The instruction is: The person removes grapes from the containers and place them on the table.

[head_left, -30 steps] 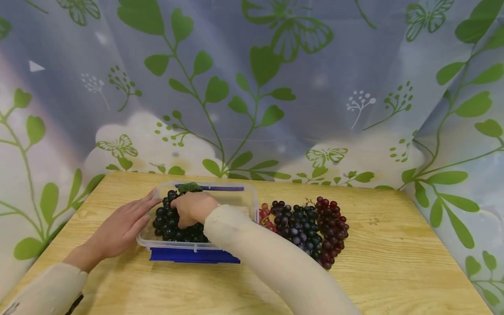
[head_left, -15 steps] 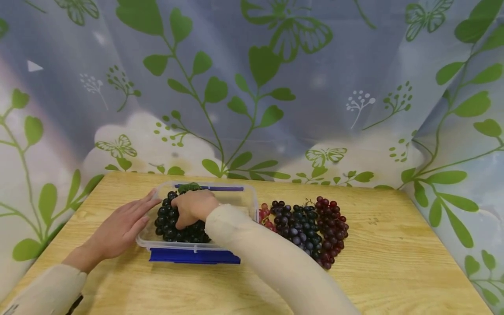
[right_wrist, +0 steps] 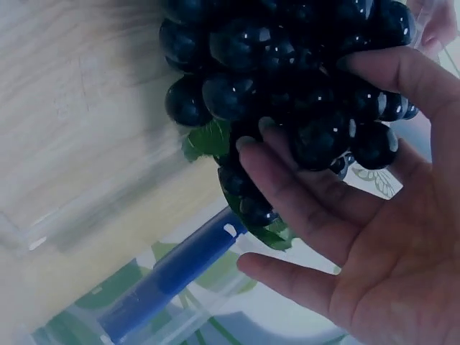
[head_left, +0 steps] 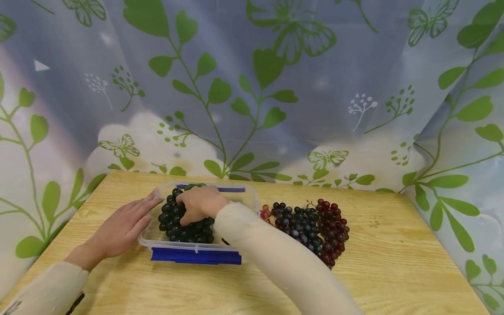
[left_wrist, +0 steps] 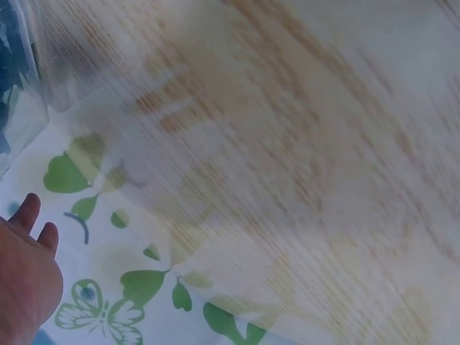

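Note:
A bunch of black grapes (head_left: 168, 218) with a green leaf (right_wrist: 208, 140) lies in the left part of a clear plastic box (head_left: 144, 240). My right hand (head_left: 202, 203) reaches in from the right and holds the bunch from above. In the right wrist view its thumb and fingers (right_wrist: 302, 205) curve around opposite sides of the grapes (right_wrist: 244, 43). My left hand (head_left: 120, 229) lies with straight fingers against the box's left rim; only a small part of that hand (left_wrist: 29, 280) enters the left wrist view.
Right of the box on the wooden table (head_left: 393, 253) lie more grape bunches: pink (head_left: 265, 213), dark blue-black (head_left: 301, 227) and dark red (head_left: 334, 236). A blue latch flap (head_left: 197, 256) hangs at the box's front. A patterned curtain (head_left: 252, 109) stands behind the table.
My right hand and the black grape bunch have shifted slightly right within the box. The hand covers more of the leaf. My left hand stays at the rim.

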### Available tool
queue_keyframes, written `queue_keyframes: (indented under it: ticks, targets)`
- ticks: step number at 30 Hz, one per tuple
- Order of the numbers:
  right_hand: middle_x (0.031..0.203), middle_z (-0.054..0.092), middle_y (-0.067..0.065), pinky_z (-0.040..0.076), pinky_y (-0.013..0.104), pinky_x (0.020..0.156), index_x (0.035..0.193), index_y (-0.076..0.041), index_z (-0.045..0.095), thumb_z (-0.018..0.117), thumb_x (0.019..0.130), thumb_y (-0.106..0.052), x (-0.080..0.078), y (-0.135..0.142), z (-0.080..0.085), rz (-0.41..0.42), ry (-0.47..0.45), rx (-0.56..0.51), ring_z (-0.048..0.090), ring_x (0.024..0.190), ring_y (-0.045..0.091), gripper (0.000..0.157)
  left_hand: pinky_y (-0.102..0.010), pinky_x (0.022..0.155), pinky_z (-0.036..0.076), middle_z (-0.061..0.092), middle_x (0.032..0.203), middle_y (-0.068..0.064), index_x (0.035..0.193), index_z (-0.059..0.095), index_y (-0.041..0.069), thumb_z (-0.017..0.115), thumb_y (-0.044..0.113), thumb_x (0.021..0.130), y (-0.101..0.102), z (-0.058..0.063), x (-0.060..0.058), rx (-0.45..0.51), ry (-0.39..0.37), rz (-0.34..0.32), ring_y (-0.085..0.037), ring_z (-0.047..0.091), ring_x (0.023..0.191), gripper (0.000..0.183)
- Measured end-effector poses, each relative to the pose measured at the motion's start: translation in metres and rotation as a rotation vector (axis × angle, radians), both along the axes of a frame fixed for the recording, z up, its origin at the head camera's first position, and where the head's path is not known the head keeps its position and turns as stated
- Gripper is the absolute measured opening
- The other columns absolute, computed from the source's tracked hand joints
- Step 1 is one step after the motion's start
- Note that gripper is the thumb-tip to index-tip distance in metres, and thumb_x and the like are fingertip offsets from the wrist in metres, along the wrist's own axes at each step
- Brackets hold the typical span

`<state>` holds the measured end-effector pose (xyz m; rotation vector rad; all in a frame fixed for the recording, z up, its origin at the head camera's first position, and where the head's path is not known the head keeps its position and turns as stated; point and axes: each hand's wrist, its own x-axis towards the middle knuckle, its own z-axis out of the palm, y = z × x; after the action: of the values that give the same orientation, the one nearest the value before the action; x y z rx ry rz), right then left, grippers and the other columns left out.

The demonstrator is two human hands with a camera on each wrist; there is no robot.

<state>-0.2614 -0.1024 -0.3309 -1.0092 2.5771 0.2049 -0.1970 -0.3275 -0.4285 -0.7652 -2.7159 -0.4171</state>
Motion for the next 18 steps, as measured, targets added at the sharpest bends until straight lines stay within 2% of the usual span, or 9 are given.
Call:
queue_keyframes:
  ticks: [5, 12, 18]
  targets:
    - [0.123, 0.058, -0.016, 0.050, 0.030, 0.073, 0.137, -0.039, 0.047, 0.063, 0.087, -0.053, 0.002, 0.006, 0.005, 0.012, 0.040, -0.025, 0.061, 0.089, 0.007, 0.055, -0.053, 0.100, 0.031, 0.026, 0.155, -0.010, 0.148, 0.036, 0.011, 0.049, 0.012, 0.099, 0.001, 0.001, 0.001, -0.002, -0.001, 0.005, -0.036, 0.040, 0.129, 0.051]
    - [0.124, 0.058, -0.013, 0.051, 0.030, 0.070, 0.134, -0.036, 0.050, 0.062, 0.088, -0.053, 0.001, 0.018, 0.008, 0.037, 0.061, -0.081, 0.061, 0.090, 0.009, 0.051, -0.053, 0.100, 0.031, 0.026, 0.155, -0.009, 0.150, 0.034, 0.016, 0.049, 0.014, 0.099, 0.003, 0.002, 0.001, -0.016, -0.002, 0.011, -0.035, 0.040, 0.130, 0.053]
    - [0.131, 0.054, -0.012, 0.049, 0.029, 0.062, 0.141, -0.035, 0.045, 0.060, 0.089, -0.052, -0.002, 0.029, 0.012, 0.040, 0.047, -0.154, 0.061, 0.092, 0.012, 0.057, -0.054, 0.099, 0.032, 0.027, 0.154, -0.010, 0.149, 0.035, 0.013, 0.049, 0.014, 0.099, 0.003, 0.005, 0.002, -0.021, 0.005, 0.013, -0.036, 0.040, 0.129, 0.053]
